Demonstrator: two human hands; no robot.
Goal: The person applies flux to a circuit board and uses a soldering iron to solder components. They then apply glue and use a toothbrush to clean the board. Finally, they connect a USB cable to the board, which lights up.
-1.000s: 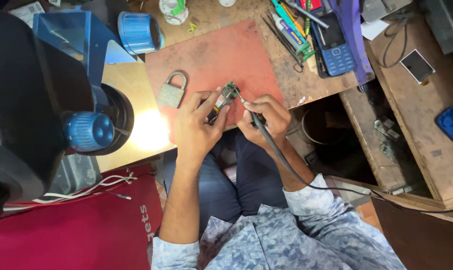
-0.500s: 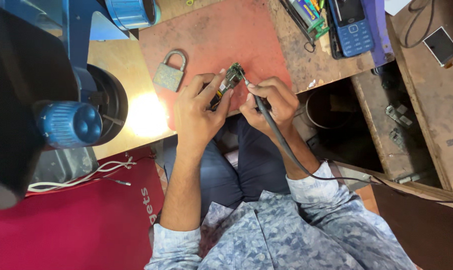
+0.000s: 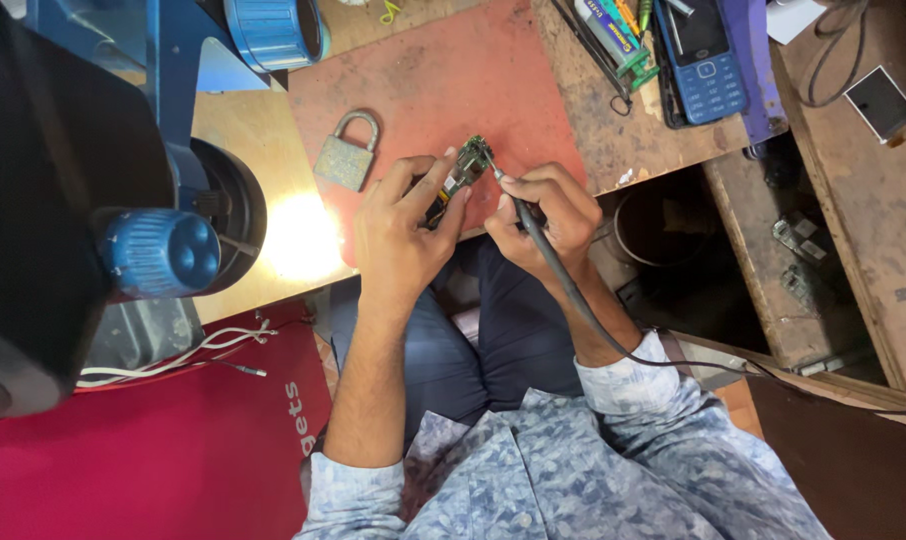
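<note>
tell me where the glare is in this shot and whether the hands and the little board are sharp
Head view: a bright lamp spot burns out the wooden bench beside the padlock. Head view: the left hand, right hand and small circuit board are fairly sharp. Head view: the blue knob close to the camera looks soft.

Worn wooden bench point(image 3: 653, 130), red mat point(image 3: 443, 90), padlock point(image 3: 345, 155), blue phone point(image 3: 703, 55)

And here's the person: a pale blue-grey shirt point(image 3: 573, 470) with a mottled camouflage-like print, both sleeves rolled up to leave the forearms bare, cuffs bunched near the elbows. Dark navy trousers point(image 3: 473, 340) cover the legs. Both hands are bare, without gloves.
</note>
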